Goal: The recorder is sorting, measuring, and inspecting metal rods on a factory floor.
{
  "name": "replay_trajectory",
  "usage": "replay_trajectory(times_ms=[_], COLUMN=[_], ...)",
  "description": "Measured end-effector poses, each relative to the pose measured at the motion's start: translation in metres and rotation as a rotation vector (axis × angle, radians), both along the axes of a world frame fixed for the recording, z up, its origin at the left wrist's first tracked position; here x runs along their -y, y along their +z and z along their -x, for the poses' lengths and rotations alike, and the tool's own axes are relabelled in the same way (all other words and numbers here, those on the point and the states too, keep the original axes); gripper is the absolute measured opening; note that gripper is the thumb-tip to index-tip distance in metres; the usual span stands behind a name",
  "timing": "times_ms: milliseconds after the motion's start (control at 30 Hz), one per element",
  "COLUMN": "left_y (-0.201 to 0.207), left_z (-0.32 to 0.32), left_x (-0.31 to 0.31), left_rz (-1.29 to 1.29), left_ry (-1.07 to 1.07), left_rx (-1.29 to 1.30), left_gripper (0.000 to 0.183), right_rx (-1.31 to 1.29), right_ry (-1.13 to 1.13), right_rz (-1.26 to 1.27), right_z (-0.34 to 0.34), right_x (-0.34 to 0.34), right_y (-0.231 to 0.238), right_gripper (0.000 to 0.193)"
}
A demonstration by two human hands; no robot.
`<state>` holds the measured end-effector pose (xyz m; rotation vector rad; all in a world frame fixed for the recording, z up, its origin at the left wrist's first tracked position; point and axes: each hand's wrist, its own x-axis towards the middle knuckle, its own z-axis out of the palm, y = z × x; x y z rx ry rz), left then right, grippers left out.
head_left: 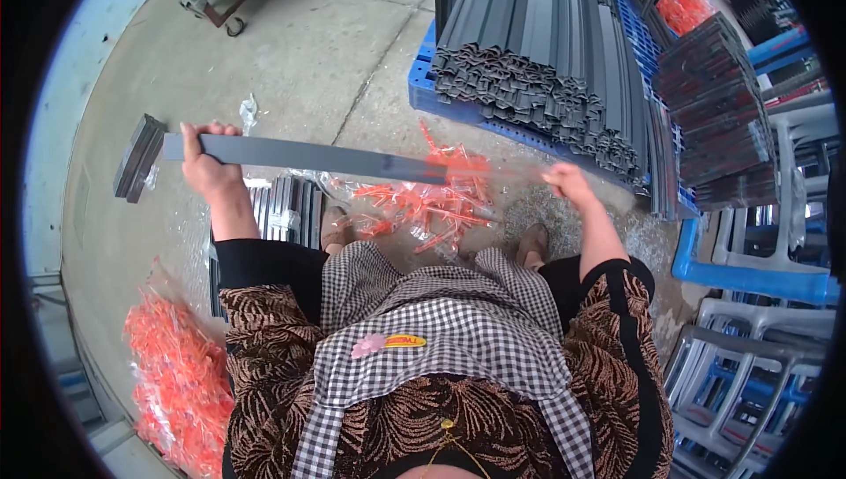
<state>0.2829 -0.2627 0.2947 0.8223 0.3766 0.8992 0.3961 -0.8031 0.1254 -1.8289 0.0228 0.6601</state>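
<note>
1 long grey profile strip (304, 156) is gripped near its end by the left hand (211, 164); blurred plastic film (502, 170) is pinched by the right hand's (571, 185) curled fingers.

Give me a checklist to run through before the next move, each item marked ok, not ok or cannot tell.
1. Left hand has a firm-looking grip on the strip: ok, fingers wrapped around it near its left end.
2. Right hand has a hold: cannot tell; its fingers are curled, but whatever reaches them is blurred.
3. Strip's right end is bare: cannot tell, motion blur there.
4. Footing is free of orange film: not ok, loose pieces lie between and ahead of the shoes.
5. Stack rests on the blue pallet: ok.
</note>
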Motion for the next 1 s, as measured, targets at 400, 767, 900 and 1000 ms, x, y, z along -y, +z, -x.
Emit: replay_trajectory(times_ms=[400, 767, 900, 1000], left_y=[-0.011, 0.008, -0.002, 0.002], left_z=[0.043, 0.009, -0.028, -0.029], left_x=[-0.061, -0.017, 0.016, 0.03], left_rz=[0.0, -0.052, -0.032, -0.044], left_ry=[0.306, 0.28, 0.072, 0.051], left_rx=[-0.122, -0.01, -0.036, -0.065], left_gripper=[0.022, 0.023, 0.024, 0.025], right_rx=[-0.212, -0.233, -0.367, -0.441], right_ry=[-0.164, -0.218, 0.187, 0.341], right_rz=[0.031, -0.161, -0.45, -0.436], right_z=[-0.007, 0.03, 0.066, 0.081], right_x=[0.136, -0.147, -0.214, -0.216], right_y=[-0.04, -0.037, -0.098, -0.104], right_gripper=[0.023, 0.023, 0.051, 0.049])
